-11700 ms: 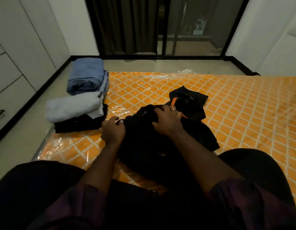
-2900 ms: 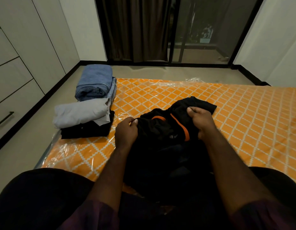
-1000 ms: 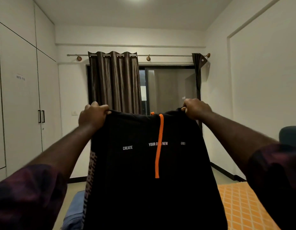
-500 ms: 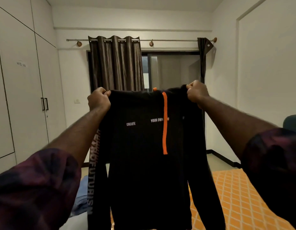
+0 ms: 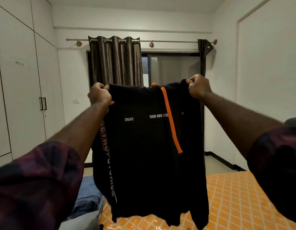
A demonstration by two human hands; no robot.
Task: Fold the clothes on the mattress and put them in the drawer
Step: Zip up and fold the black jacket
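1. Item in work: black hoodie (image 5: 144,155), held up in the air at centre frame, front toward the camera, hanging at full length. Hem low in the frame, in front of the mattress (image 5: 235,196); contact with it not determinable.
2. Grip, picture left: left hand (image 5: 99,94), left of centre, fingers curled tight round the upper left shoulder edge of the black hoodie.
3. Grip, picture right: right hand (image 5: 198,87), right of centre and slightly higher, clenched in a fist on the upper right shoulder edge.
4. Trim: orange drawstring (image 5: 171,120), hanging from the neckline right of centre and slanting down toward the right. Second short orange tip visible at the neckline just beside it.
5. Print: white words "CREATE" and "YOUR OWN NEW" across the chest. Vertical lettering down the left side of the garment, creased and only partly legible.
6. Support surface: orange with a white diamond pattern, across the lower right and bottom of the frame.
7. Finished stock: folded blue jeans (image 5: 87,191), lower left of centre, partly hidden behind the left forearm and the black hoodie. Pale grey garment (image 5: 81,221) just below in the frame.
8. Background: white wardrobe (image 5: 19,97) along the left edge; dark curtain (image 5: 115,62) at upper centre; glass door (image 5: 173,68) immediately to its right.
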